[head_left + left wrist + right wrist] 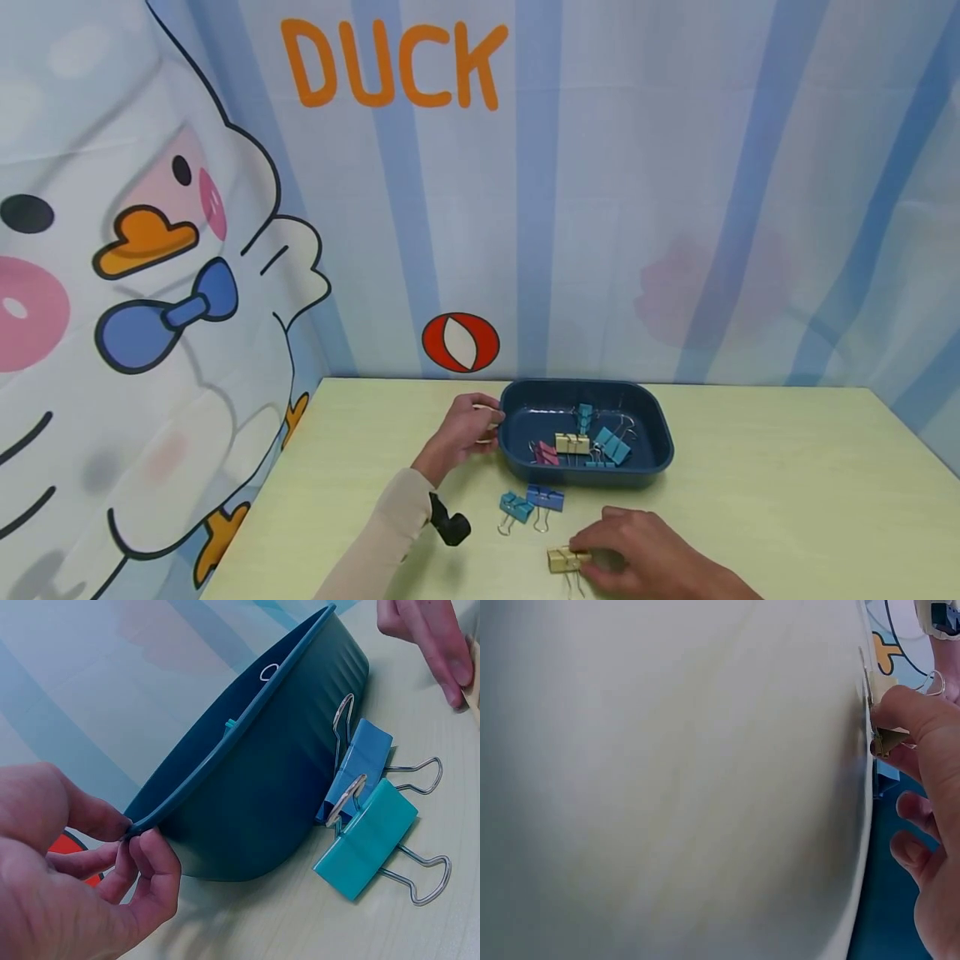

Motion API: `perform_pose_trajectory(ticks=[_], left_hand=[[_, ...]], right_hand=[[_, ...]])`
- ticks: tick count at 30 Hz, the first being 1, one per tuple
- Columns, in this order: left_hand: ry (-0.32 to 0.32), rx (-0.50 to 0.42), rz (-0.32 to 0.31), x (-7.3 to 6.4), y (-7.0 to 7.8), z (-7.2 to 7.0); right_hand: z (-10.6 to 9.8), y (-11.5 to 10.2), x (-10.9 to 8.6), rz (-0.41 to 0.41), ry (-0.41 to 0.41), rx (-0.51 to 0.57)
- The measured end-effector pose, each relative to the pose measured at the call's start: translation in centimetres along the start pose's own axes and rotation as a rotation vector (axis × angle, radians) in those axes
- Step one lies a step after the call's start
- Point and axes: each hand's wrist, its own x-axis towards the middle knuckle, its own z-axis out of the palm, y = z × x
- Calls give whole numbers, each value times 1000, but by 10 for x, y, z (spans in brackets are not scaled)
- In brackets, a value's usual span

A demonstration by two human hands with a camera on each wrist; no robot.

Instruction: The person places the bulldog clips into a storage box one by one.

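The right hand has its thumb and fingers closed in a pinch on one yellow binder clip, gripping it by the end nearest the palm, with the clip's wire handles pointing down toward the person; whether the clip touches the table or is just above it, I cannot tell. The left hand is pinched too, its thumb on one side and its curled fingers on the other side of the rim of one dark blue tray, at the tray's left end, beyond and to the left of the right hand's grip. Between the two grips, just outside the tray's near wall, two loose clips lie side by side on the table: one teal clip, nearer the left hand's side, and one blue clip, right beside it, both with wire handles sticking out. Inside the tray, farther from the person than the right hand's pinch and to the right of the left hand's, there is one more yellow clip near the middle, at least two teal ones, with what looks like a third low against the near wall, and some pink toward the left, where overlap hides whether it is one clip or two
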Motion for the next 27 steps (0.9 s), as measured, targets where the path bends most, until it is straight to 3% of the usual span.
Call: perform_pose_trajectory(ticks=[4,11,20,27], left_hand=[[2,1,2,2,-1,0],[-2,4,2,0,-1,0],[-7,-4,5,-3,2,0],[-11,-5,16,-4,1,0]], right_hand=[[-6,-3,1,-58,79,-48],[-36,-5,14,-305,367,-223],[-79,-12,37,-308,502,-226],[-107,-16,54,-276,529,-260]])
